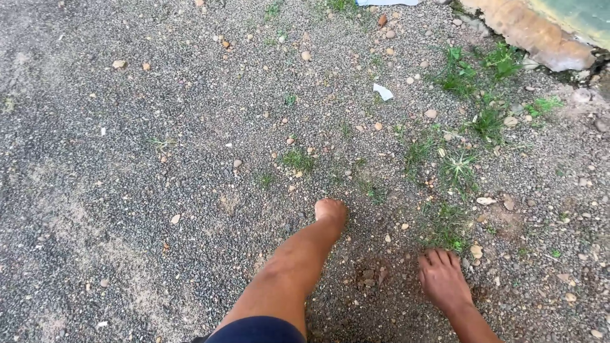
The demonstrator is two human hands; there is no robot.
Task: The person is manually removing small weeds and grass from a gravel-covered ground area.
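Observation:
Neither of my hands shows in the head view. I look down at my own bare legs on gravel ground. My left leg (pixel 289 270) reaches forward, its foot (pixel 331 212) set toes-down on the gravel. My right foot (pixel 443 279) rests flat further back at the lower right, toes pointing ahead. The hem of dark blue shorts (pixel 257 330) shows at the bottom edge.
Grey gravel with scattered pebbles covers the ground. Tufts of grass (pixel 459 166) grow to the right of my feet. A small white scrap (pixel 382 92) lies ahead. A worn concrete edge (pixel 540 35) runs along the top right corner.

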